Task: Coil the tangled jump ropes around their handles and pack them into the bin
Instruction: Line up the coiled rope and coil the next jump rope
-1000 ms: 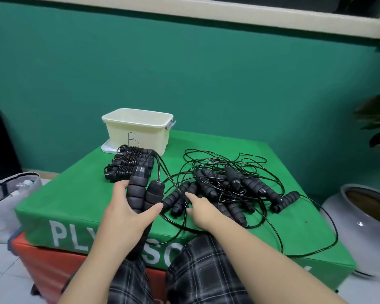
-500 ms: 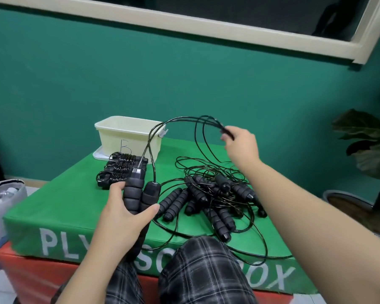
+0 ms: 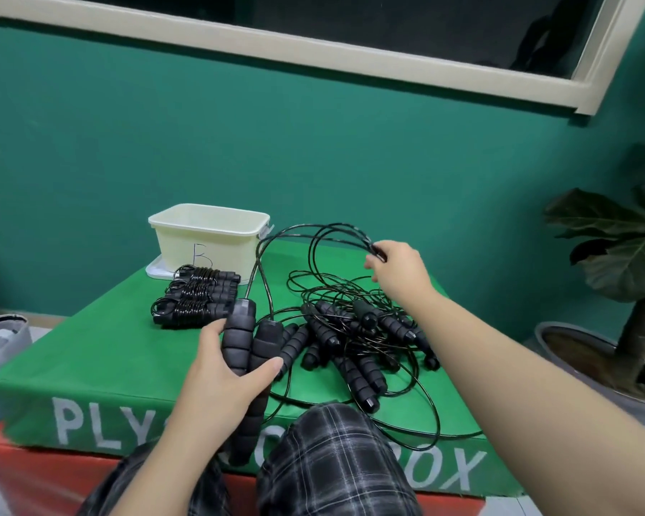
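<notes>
L hand (image 3: 220,381) wraps two handles (image 3: 244,344), thumb across front; R hand (image 3: 401,268) pinches rope loops (image 3: 313,236) at fingertips, above tangle (image 3: 358,337).

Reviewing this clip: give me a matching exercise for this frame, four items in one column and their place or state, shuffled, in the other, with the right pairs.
Items
1. left hand
2. right hand
3. coiled ropes
4. bin

States
A. lying side by side on the green box, in front of the bin
B. pinching raised loops of black cord
C. gripping two foam handles together
D. standing at the far edge of the box, marked with a letter

Pairs: 1-C, 2-B, 3-A, 4-D
</notes>
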